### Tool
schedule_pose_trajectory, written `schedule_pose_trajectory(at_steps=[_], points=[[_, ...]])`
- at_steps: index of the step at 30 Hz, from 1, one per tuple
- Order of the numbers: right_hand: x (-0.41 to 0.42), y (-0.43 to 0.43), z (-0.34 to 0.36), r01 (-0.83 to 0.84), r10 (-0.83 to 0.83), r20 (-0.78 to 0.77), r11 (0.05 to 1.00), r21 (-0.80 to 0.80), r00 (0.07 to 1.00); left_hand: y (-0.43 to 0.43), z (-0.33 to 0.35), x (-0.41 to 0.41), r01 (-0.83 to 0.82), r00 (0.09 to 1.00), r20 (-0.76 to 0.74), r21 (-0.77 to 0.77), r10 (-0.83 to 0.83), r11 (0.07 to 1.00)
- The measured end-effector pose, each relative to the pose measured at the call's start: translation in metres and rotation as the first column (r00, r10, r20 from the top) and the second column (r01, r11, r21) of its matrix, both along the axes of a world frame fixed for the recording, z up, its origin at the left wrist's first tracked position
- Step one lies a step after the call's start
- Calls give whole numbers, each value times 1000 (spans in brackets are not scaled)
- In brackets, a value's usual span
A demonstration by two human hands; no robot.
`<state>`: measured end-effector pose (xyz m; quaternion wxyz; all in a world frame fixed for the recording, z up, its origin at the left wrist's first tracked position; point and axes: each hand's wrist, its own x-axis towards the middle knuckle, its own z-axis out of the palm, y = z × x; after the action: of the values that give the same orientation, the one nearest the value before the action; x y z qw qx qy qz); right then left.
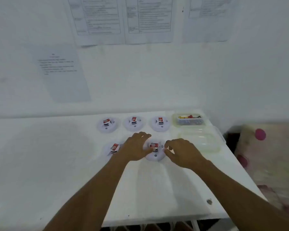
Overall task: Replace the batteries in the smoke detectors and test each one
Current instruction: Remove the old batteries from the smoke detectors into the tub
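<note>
Left hand [136, 148] and right hand [182, 153] flanked the front-right smoke detector [154, 156], grip unclear to me; a battery [153, 145] sat atop each of five detectors on the table [57, 164], so fitting and testing seemed undone.

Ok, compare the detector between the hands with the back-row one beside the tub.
The front detector lies nearer, the back detector farther. The left hand and right hand flank the front detector; nothing touches the back detector. Both are white discs topped by a red-labelled battery.
</note>
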<state>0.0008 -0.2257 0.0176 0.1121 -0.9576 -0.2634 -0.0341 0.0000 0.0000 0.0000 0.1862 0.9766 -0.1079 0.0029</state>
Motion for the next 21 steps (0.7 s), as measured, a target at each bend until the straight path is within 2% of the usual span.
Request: schedule_pose_trajectory(at_steps=[4,7,11,13,14,18,19,21], points=[[-23,-8,-48,42,-43,17,998,47,999,-16,-22,-8,14,991,-129,-186,-39,982],[-29,-15,-74,63,-76,74,984,167,994,-21,-33,-15,-53,998,-57,-327,36,944],[-28,-14,-78,77,-96,95,979,187,991,-20,-51,-29,-99,985,80,-472,155,876],[-26,-15,-77,66,-84,101,983,171,991,-22,-55,-34,-97,981,92,-539,173,836],[-25,-15,-77,60,-80,109,983,176,991,-23,-53,-36,-109,979,72,-606,191,788],[-26,-15,-78,54,-78,131,982,180,988,-29,-31,-43,-204,955,-68,-859,289,470],[-26,-15,-77,54,-77,129,983,178,989,-29,-27,-43,-229,952,-136,-911,274,343],[-26,-14,-80,59,-79,106,982,181,991,-28,-25,-44,-290,946,-292,-956,140,-35]])
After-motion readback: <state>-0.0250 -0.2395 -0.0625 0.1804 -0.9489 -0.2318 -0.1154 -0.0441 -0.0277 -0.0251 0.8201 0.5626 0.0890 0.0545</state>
